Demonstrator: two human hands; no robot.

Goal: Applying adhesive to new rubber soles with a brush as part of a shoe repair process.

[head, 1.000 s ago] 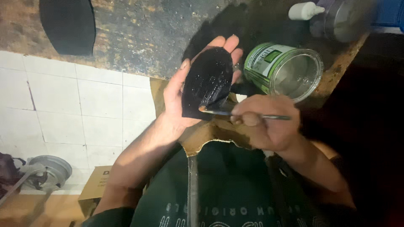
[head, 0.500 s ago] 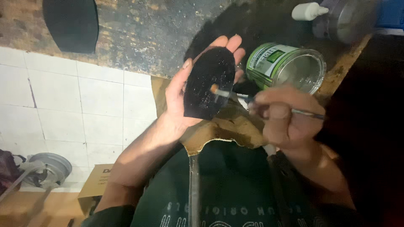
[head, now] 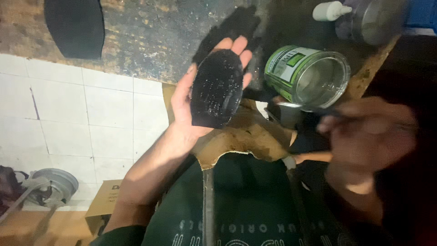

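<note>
My left hand (head: 184, 102) lies palm up and holds a black, rounded sole piece (head: 216, 89) whose surface glistens wet. My right hand (head: 368, 134) is blurred at the right, below the tilted green and white tin (head: 307, 75), which is open and shows a shiny inside. The fingers of the right hand are closed around a thin dark brush handle (head: 325, 111) that is hard to make out. The brush tip is hidden or smeared by motion. The right hand is well apart from the sole piece.
A worn, stained bench top (head: 159, 36) carries another black sole piece (head: 75, 27) at top left, a white dropper bottle (head: 327, 10) and a metal pot (head: 371, 20). White floor tiles (head: 68, 118), a cardboard box (head: 102, 207) and a grey fan-like device (head: 54, 184) lie below.
My right hand has pulled the brush off the sole piece and swung right, toward the open tin. The left hand has kept the sole piece in place.
</note>
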